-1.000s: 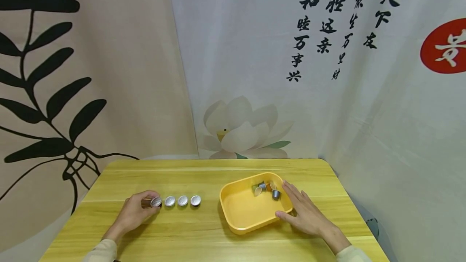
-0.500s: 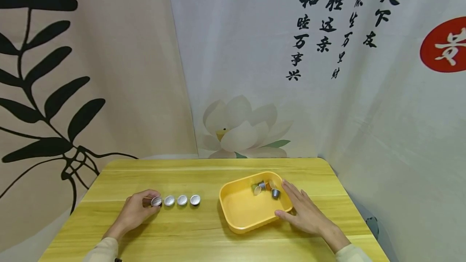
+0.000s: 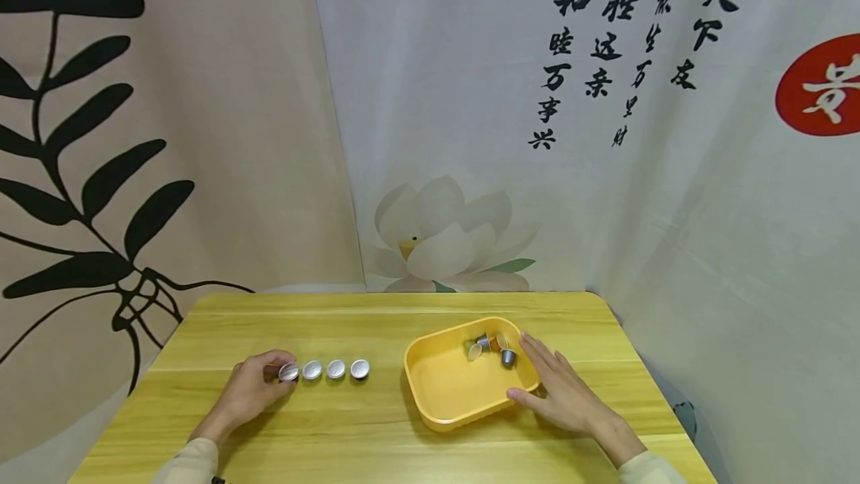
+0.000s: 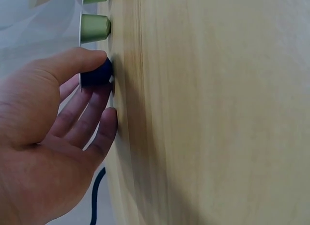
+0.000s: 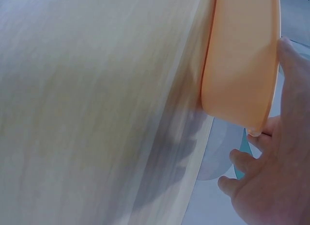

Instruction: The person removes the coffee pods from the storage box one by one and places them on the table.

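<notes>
Four capsules sit in a row on the table [image 3: 403, 439], the left hand [image 3: 248, 393] pinching the endmost capsule [image 3: 289, 372], while several wait in the yellow tray [image 3: 463, 413] steadied by the flat, spread right hand [image 3: 561, 394].

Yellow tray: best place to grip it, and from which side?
Grip the yellow tray by its raised rim on the right long side, coming from the right, thumb over the lip and fingers under. The right hand already rests flat against that wall, and the capsules sit in the far corner, so the near rim is free.
</notes>
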Demonstrator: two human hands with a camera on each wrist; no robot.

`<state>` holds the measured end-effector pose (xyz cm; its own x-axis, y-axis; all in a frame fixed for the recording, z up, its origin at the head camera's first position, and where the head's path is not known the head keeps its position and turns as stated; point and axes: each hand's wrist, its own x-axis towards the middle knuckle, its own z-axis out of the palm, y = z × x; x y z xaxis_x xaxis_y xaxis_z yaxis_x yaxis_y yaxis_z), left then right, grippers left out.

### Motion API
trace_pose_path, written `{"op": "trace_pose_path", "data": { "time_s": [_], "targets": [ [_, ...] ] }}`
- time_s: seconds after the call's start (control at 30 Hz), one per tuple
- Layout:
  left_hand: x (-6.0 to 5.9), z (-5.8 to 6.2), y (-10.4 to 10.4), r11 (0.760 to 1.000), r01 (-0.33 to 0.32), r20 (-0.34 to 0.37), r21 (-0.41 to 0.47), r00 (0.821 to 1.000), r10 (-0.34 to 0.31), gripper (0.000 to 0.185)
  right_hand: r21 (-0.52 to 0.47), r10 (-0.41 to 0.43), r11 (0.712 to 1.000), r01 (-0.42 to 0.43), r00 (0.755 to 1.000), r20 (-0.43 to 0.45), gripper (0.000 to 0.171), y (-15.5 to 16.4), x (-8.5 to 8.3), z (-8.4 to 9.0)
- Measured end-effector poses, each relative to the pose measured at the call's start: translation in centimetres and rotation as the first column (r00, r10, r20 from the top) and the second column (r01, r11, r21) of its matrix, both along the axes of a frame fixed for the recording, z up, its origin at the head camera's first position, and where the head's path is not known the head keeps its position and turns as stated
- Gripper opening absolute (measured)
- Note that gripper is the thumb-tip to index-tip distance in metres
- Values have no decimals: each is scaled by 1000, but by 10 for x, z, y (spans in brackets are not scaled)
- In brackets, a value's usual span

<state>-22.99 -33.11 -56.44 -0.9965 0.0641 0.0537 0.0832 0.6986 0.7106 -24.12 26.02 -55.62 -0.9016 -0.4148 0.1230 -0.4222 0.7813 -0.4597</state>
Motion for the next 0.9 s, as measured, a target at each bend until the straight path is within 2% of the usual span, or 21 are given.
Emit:
{"op": "trace_pose_path", "data": {
  "time_s": [0.33, 0.53, 0.77, 0.9],
  "targets": [
    [1, -1, 0, 1000, -2, -2, 16, 1000, 2, 46, 5, 0, 1000, 0, 1000, -2, 101, 0, -1, 0],
    [1, -3, -1, 1000, -7, -6, -9, 1000, 7, 62, 13, 2, 1000, -2, 1000, 0, 102, 0, 0, 1],
    [6, 1, -3, 1000, 3, 78, -1, 997, -2, 91, 7, 1, 1000, -1, 1000, 1, 102, 0, 1, 1],
    [9, 4, -4, 1000, 17, 105, -10, 994, -16, 98, 3, 2, 1000, -2, 1000, 3, 101, -1, 1, 1]
  ]
}}
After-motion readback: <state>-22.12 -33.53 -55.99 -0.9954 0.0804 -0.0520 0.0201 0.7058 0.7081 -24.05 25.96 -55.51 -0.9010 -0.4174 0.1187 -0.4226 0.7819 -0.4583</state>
